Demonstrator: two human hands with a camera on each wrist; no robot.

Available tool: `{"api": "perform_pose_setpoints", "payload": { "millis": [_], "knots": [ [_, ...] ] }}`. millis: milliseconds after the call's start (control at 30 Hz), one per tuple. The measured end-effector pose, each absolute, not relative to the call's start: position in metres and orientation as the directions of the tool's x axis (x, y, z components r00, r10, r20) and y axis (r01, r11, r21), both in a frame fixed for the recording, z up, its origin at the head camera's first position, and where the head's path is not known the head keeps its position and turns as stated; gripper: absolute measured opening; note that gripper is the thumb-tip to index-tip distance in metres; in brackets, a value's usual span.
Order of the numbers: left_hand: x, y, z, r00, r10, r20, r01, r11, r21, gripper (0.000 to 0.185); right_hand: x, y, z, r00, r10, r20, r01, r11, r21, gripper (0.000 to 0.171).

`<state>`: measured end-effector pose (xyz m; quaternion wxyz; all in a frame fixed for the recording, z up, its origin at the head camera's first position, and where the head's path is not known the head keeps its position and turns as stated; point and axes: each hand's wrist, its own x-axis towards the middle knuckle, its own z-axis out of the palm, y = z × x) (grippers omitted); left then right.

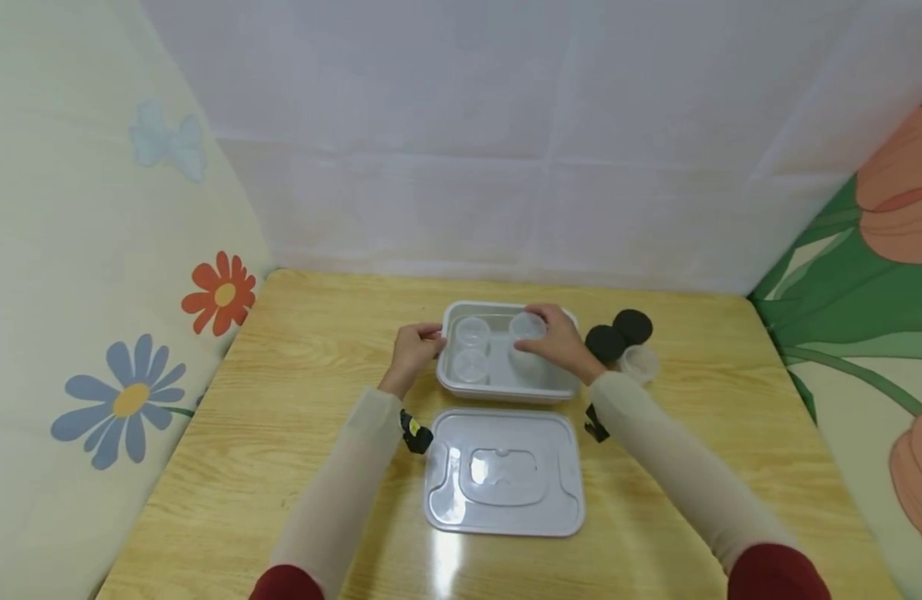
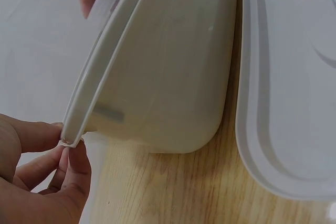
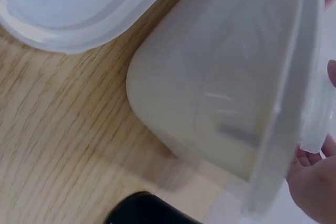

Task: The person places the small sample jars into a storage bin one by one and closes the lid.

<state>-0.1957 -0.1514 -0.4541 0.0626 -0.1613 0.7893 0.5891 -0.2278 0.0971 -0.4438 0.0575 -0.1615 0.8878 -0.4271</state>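
Observation:
A white rectangular plastic tub stands on the table. My left hand pinches its left rim between thumb and fingers, plain in the left wrist view, where the same hand grips the lip. Over the right part of the tub, my right hand holds a clear round plastic cup between thumb and fingers. That cup rises past the tub's rim in the right wrist view. Two more clear cups, a rear one and a front one, sit in the tub's left side.
A translucent rectangular lid lies flat in front of the tub. To the right are two black round pieces, one beside the other, with another clear cup close by. A white cloth wall backs the table.

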Motion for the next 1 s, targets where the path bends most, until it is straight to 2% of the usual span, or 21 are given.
{"api": "perform_pose_setpoints", "payload": {
  "millis": [133, 367, 600, 1000],
  "knots": [
    [-0.197, -0.151, -0.454, -0.943, -0.18, -0.28, -0.32, 0.256, 0.912, 0.034, -0.231, 0.093, -0.449, -0.94, -0.338, 0.039, -0.244, 0.587, -0.772, 0.064],
    [-0.197, -0.15, -0.456, -0.951, -0.172, -0.256, -0.294, 0.257, 0.921, 0.034, -0.233, 0.087, -0.457, -0.938, -0.347, -0.028, -0.199, 0.6, -0.775, 0.065],
    [-0.195, -0.151, -0.455, -0.948, -0.191, -0.253, -0.297, 0.256, 0.92, 0.033, -0.233, 0.074, -0.464, -0.929, -0.371, 0.006, -0.239, 0.586, -0.774, 0.067],
    [-0.193, -0.151, -0.452, -0.949, -0.185, -0.254, -0.296, 0.253, 0.921, 0.033, -0.232, 0.064, -0.472, -0.94, -0.34, 0.008, -0.218, 0.584, -0.782, 0.066]
  ]
}}
